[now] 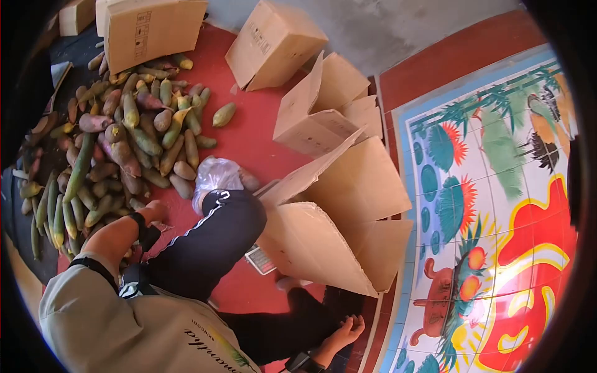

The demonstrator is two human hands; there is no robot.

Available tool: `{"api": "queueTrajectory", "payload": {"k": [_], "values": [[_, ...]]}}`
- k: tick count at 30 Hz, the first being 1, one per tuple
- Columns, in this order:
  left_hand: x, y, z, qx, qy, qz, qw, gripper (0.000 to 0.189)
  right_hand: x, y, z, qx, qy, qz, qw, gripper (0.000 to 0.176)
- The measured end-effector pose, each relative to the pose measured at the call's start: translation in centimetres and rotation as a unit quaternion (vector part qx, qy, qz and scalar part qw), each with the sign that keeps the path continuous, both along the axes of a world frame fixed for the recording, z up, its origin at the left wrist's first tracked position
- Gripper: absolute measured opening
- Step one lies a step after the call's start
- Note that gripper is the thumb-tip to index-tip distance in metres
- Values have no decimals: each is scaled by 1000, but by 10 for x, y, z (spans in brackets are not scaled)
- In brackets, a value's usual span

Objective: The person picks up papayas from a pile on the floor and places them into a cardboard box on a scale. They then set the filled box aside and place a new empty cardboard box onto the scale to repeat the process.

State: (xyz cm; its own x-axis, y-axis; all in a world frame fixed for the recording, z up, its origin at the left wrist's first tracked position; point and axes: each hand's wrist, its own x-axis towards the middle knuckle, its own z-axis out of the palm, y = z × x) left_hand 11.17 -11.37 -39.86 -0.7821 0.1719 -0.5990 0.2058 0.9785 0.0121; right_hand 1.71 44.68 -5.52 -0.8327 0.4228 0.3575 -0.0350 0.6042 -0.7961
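Note:
My left hand [155,212] is low over the red floor, beside a heap of long green, brown and purplish vegetables [140,133]. Its fingers are small and unclear, and whether they hold anything cannot be made out. A clear plastic bag [217,175] lies just beyond my bent knee. At the lower right, my right hand [349,331] is by my other dark-trousered leg, fingers loosely curled and apart, with nothing in them. Between my legs, a small device with a display [260,260] is partly hidden.
A large open cardboard box [311,239] stands right of my knee. Behind it are another open box [311,127] and a closed-looking box [273,46]. Another carton [152,37] stands behind the heap. One vegetable [224,115] lies apart. A painted tile wall [491,217] bounds the right.

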Motion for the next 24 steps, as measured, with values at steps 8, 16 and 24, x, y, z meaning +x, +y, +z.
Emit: {"api": "queueTrajectory", "payload": {"k": [8,16,24], "values": [[-2,-7,16,17,124,-32,992,16,6,-10,3,-66,-21,-31,997,25],[-11,-6,71,-15,78,7,997,16,17,17,-12,35,-23,-77,996,27],[-29,-1,71,175,43,516,838,48,14,5,-2,80,-54,-84,992,28]]}}
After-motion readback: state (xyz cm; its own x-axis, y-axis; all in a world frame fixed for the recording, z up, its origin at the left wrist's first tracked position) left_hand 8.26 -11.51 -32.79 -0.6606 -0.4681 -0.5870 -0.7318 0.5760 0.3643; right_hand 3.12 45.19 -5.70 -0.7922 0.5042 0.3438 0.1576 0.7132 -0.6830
